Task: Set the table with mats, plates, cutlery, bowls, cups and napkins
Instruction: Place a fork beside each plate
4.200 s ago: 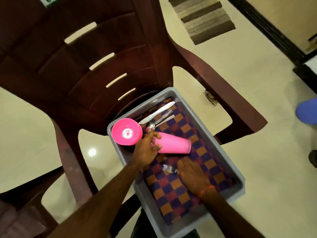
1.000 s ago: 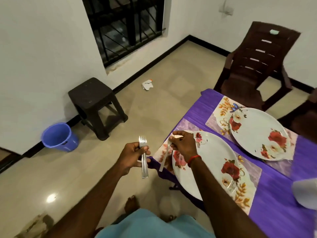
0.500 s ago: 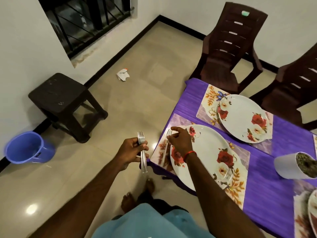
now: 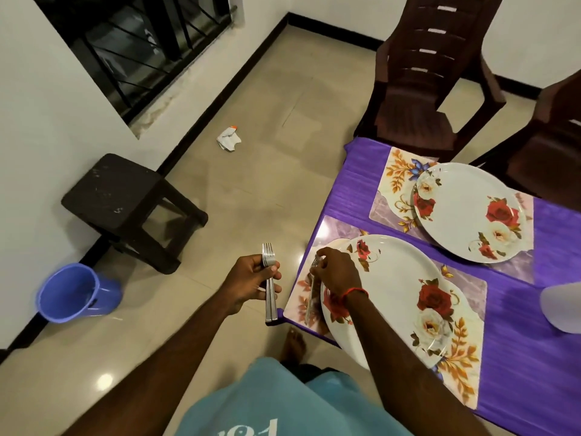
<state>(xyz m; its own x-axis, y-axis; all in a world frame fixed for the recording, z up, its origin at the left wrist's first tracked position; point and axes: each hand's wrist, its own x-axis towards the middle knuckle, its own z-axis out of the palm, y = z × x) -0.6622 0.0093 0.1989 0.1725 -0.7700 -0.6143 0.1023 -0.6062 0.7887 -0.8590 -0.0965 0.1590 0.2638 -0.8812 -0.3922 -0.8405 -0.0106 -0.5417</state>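
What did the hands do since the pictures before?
The right hand lowered one fork onto the mat, left of the near plate, and still pinches it. The left hand keeps gripping the spare forks; the far plate hasn't moved.

The picture's right edge cuts off a white vessel [image 4: 562, 306] on the worktop [image 4: 528, 357]. The right hand [image 4: 338, 272] partly hides its fork [image 4: 309, 305]; we cannot count the forks [image 4: 270, 284] in the left hand [image 4: 248, 278].

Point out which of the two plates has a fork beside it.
The nearer plate, by the right hand, which pinches a fork lying on the mat along the plate's left edge. The farther plate has none.
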